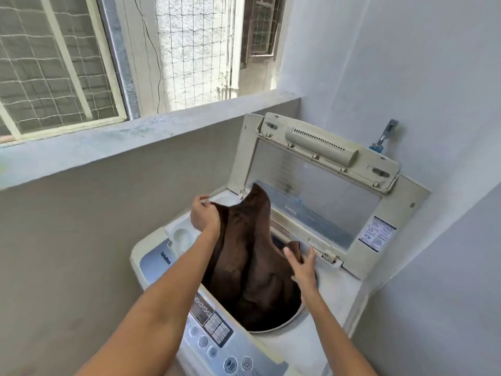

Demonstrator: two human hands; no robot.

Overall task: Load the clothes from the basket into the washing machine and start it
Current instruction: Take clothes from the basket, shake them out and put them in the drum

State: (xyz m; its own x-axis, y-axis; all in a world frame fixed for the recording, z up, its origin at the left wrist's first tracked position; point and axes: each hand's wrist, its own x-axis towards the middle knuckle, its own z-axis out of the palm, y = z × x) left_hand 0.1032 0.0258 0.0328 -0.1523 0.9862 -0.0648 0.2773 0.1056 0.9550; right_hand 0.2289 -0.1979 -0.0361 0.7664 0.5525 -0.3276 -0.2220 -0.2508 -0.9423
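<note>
The loading step is going on now. On the left, a window (59, 63) with netting sits above a grey ledge (135, 137). Below it, the left hand (203, 215) pinches the top edge of a dark brown cloth (244, 253), with finger and thumb curled tight on the fabric. The cloth hangs down from that hand, and its lower part is already inside the round tub (282, 322) of the top-load washing machine (333, 302). One corner of the cloth pokes up in front of the open lid (320, 191).

Further right, the right hand (302, 263) is just beside the cloth, fingers spread wide and straight. It touches or nearly touches a small fold there; I cannot tell which. It holds nothing.

The basket is not in sight, so I cannot tell how many clothes are left.

I think the next move is to let go with the left hand and push the cloth all the way down, so nothing hangs over the rim. Later the lid must come down and the start button (230, 364) on the control panel (214, 324) gets pressed.

There is a short word on the blue strip (166, 257), too blurry to read. A white sticker (377, 234) on the lid has tiny print I cannot read
</note>
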